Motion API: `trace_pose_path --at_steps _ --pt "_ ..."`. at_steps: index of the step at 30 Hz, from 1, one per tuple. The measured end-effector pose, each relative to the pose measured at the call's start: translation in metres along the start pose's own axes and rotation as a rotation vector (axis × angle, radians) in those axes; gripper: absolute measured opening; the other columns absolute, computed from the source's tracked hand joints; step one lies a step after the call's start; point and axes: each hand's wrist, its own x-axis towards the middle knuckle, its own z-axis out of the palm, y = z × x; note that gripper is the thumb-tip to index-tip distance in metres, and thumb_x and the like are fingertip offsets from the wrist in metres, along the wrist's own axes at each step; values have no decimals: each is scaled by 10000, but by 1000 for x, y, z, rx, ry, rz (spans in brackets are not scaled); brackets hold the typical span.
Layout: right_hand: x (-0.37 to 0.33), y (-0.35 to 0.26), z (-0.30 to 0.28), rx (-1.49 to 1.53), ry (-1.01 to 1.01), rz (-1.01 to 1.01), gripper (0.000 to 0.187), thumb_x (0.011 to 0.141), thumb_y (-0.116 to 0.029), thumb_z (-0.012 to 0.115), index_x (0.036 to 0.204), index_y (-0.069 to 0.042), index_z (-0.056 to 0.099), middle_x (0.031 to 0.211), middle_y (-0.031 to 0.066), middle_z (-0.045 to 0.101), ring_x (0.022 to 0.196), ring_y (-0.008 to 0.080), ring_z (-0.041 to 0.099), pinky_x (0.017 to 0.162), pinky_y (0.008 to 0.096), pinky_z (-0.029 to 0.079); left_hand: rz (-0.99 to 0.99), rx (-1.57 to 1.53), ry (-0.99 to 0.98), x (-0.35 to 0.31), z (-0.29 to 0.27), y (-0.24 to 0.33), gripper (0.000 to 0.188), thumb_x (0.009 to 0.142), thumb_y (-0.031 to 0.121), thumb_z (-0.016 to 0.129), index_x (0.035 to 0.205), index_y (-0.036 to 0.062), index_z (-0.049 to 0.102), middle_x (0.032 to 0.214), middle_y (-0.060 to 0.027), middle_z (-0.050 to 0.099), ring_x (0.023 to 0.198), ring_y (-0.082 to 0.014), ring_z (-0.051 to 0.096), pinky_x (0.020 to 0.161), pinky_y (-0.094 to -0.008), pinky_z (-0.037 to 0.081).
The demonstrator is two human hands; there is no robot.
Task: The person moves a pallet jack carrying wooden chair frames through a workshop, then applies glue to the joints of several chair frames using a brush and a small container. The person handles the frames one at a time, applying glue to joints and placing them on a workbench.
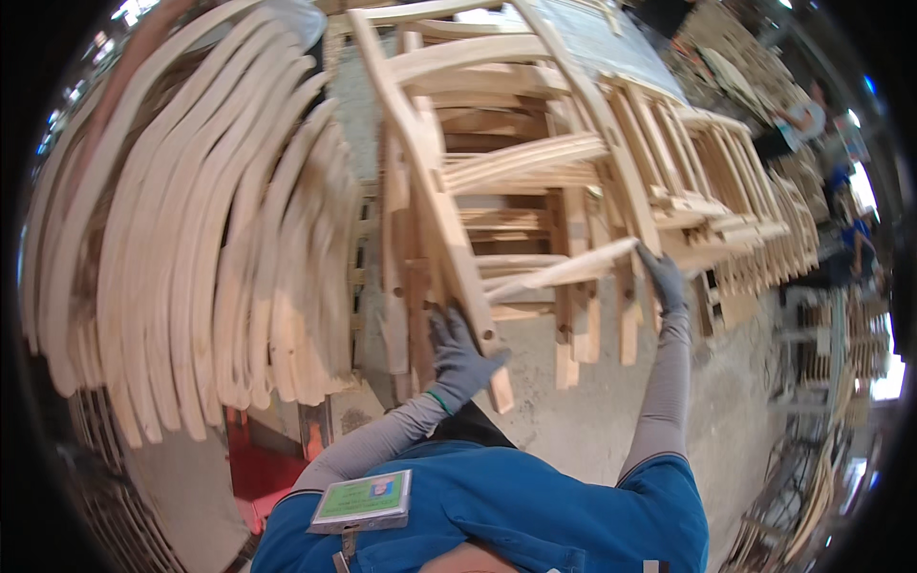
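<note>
A pale wooden chair back frame slants in front of me, with two long posts joined by several curved crosspieces. My left hand, in a grey glove, is closed on the lower part of its left post, thumb out over the near side. On the right post my right hand, gloved the same way, is wrapped at about the height of the lowest rail. Its fingers are partly hidden behind the wood. Beneath and behind the frame, other wooden chair frames are piled up.
At my left stands a tall stack of curved wooden slats. More chair frames are lined up on the right. A red metal base sits low at the left. Farther back on the right, a person is among stacked wood.
</note>
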Motion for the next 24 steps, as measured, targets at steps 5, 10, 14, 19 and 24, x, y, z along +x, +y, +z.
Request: trace_pose_path --at_steps 5,10,14,19,24 --pt "-62 12 36 -347 -76 5 530 782 -484 612 993 1 633 964 185 650 881 258 636 750 381 473 -89 -740 155 -1 -32 -27 1087 649 203 764 1410 -19 19 1296 -268 374 1094 -312 498 837 -371 482" --pt "-72 85 44 -71 268 -233 537 853 -421 550 1224 -34 509 1273 190 490 1132 276 521 916 343 417 -52 -389 221 -12 -18 -73 1037 635 309 765 1371 -74 143 1231 -288 422 1111 -374 472 923 -417 407" --pt "-70 142 57 602 -104 132 606 907 -520 419 1250 -23 466 1148 128 552 987 210 569 822 311 474 -296 -141 -33 -63 -4 -78 1005 623 421 746 1331 -73 233 1225 -303 398 1159 -419 405 972 -440 352" --pt "-107 123 83 710 -368 375 595 910 -539 393 1241 -48 444 1025 77 560 845 165 583 712 303 512 -72 97 411 -86 -16 -102 806 684 346 730 1259 -60 336 1184 -303 433 1097 -411 454 935 -453 378" --pt "-137 109 88 636 -5 -47 425 950 -304 415 1228 17 428 1067 137 555 863 216 600 715 315 515 -94 -323 -57 -92 -37 -100 784 860 373 556 1333 -137 195 1356 -372 212 1262 -415 307 1036 -405 279"
